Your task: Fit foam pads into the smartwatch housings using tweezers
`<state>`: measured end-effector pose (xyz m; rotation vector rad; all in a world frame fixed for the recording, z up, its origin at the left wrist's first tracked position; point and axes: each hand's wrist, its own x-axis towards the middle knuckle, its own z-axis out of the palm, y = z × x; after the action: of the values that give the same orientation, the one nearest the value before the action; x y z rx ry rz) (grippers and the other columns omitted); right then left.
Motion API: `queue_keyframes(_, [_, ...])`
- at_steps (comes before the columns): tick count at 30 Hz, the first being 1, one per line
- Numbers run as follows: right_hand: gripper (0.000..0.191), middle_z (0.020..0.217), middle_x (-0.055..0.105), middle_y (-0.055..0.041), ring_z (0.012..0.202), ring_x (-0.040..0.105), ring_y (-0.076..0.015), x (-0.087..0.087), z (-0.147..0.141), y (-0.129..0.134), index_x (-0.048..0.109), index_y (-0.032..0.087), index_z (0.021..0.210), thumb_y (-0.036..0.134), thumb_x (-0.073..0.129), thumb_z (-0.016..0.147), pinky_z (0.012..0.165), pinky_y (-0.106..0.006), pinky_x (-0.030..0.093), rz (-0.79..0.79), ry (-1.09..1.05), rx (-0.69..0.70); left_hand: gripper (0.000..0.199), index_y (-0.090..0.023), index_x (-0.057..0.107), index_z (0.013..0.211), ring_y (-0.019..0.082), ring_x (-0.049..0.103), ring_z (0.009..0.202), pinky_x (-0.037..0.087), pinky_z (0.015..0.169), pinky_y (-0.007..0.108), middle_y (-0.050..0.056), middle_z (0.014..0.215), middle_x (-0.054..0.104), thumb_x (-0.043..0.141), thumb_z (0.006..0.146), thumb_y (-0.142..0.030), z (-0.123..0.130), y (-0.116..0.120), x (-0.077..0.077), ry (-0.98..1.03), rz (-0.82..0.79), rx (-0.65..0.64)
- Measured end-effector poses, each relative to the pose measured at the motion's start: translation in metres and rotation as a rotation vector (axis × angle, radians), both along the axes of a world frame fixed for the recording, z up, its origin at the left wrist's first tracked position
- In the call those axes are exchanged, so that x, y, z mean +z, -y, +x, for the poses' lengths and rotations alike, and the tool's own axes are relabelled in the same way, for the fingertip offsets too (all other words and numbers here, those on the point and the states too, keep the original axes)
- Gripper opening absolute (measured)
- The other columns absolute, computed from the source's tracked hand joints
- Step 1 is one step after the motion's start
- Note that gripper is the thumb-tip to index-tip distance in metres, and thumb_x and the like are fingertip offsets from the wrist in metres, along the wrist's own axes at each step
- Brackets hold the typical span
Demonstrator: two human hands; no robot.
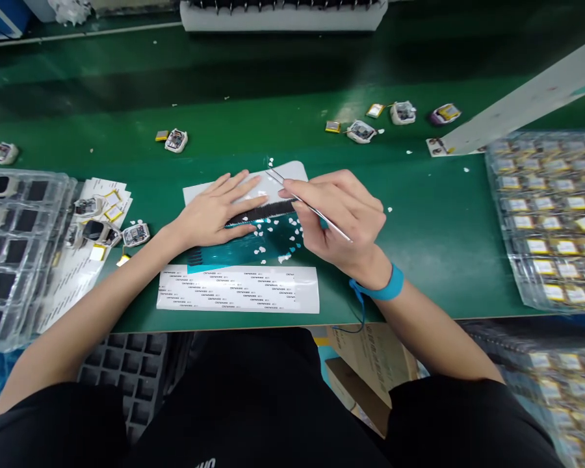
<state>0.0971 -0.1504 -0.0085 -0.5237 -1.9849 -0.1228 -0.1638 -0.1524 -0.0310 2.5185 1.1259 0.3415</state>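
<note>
black sleeves [468,416] at bottom edge; left hand [214,211] open, flat on white card [287,172]; right hand [341,221] closed on steel tweezers [316,211], tips over card.

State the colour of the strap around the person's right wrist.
The wrist strap is bright blue, best seen in the head view.

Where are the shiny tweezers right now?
In the head view, the metal tweezers are pinched in the right hand, their tip over the white sheet beside the left hand, just above the teal strip.
</note>
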Motion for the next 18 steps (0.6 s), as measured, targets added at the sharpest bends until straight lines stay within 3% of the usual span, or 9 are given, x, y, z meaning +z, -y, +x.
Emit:
queue_keyframes(6, [0.034,0.093,0.081,0.0004,0.086,0.072,-0.0185,-0.006,0.000,-0.007,0.069,0.027,0.133,0.015,0.059,0.102,0.076,-0.032,0.059,-0.026,-0.018,0.016,0.062,-0.028,0.054,0.157,0.035,0.024,0.165,0.015,0.134,0.059,0.008,0.173,0.032,0.054,0.104,-0.060,0.010,-0.014,0.000,0.042,0.009,-0.158])
queue_keyframes(9, [0.031,0.096,0.081,-0.0016,0.088,0.071,-0.0177,-0.007,0.000,-0.009,0.069,0.022,0.131,0.015,0.057,0.104,0.078,-0.032,0.059,-0.030,-0.006,0.007,0.063,-0.029,0.055,0.156,0.035,0.026,0.164,0.014,0.134,0.061,0.008,0.173,0.034,0.054,0.103,-0.062,0.008,-0.015,0.005,0.051,0.002,-0.158])
queue_keyframes(12, [0.028,0.100,0.081,-0.0049,0.093,0.069,-0.0180,-0.003,0.001,-0.005,0.069,0.016,0.130,0.018,0.057,0.106,0.079,-0.032,0.058,0.064,0.008,0.022,0.056,-0.028,0.061,0.150,0.034,0.032,0.162,0.019,0.133,0.061,0.008,0.171,0.040,0.047,0.106,-0.058,0.012,-0.025,0.010,0.078,0.061,-0.106])
queue_keyframes(15, [0.029,0.106,0.081,-0.0056,0.099,0.067,-0.0184,0.006,0.004,0.001,0.069,0.016,0.133,0.021,0.059,0.106,0.082,-0.031,0.060,0.186,0.004,0.047,0.049,-0.023,0.068,0.140,0.031,0.044,0.155,0.032,0.129,0.054,0.011,0.160,0.056,0.040,0.108,-0.047,0.041,-0.056,0.009,0.134,0.185,0.026])
queue_keyframes(18, [0.024,0.106,0.082,-0.0046,0.100,0.068,-0.0177,0.011,0.006,0.006,0.074,0.017,0.124,0.021,0.059,0.106,0.083,-0.029,0.061,0.238,0.019,0.044,0.049,-0.022,0.064,0.145,0.029,0.049,0.151,0.034,0.129,0.051,0.010,0.157,0.059,0.036,0.108,-0.037,0.095,-0.098,0.006,0.157,0.136,0.102])
